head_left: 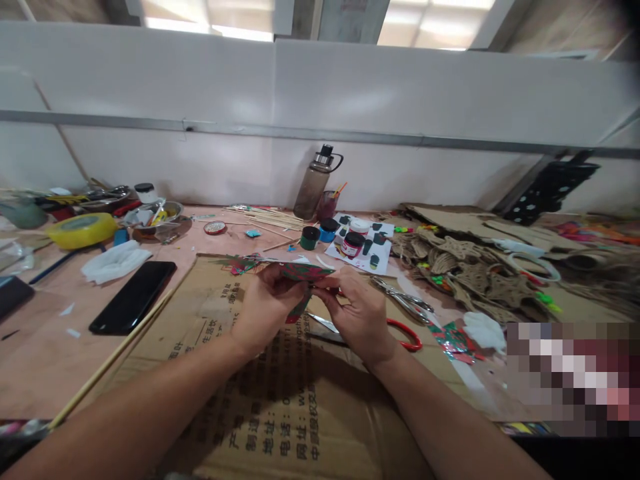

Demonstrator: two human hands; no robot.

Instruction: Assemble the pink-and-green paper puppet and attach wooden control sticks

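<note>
My left hand [267,303] is closed on a red and green patterned piece [306,271], its thin flat sheet showing above the fingers. At the piece's right side, my right hand [357,310] pinches its edge with thumb and forefinger. Whether the right fingers also hold something small cannot be made out. Both hands are above a printed cardboard sheet [240,413]. Under my right hand lie scissors [407,335] with red handles, their blades partly hidden. Pliers [405,300] rest just beyond it. More red and green scraps [455,341] lie to the right.
Paint jars [310,238] and a water bottle [314,183] stand at the back. Brown cut cardboard shapes [465,267] pile up at right. On the left are a black phone [134,297], yellow tape [81,231], white tissue [116,260] and a long wooden stick [113,359].
</note>
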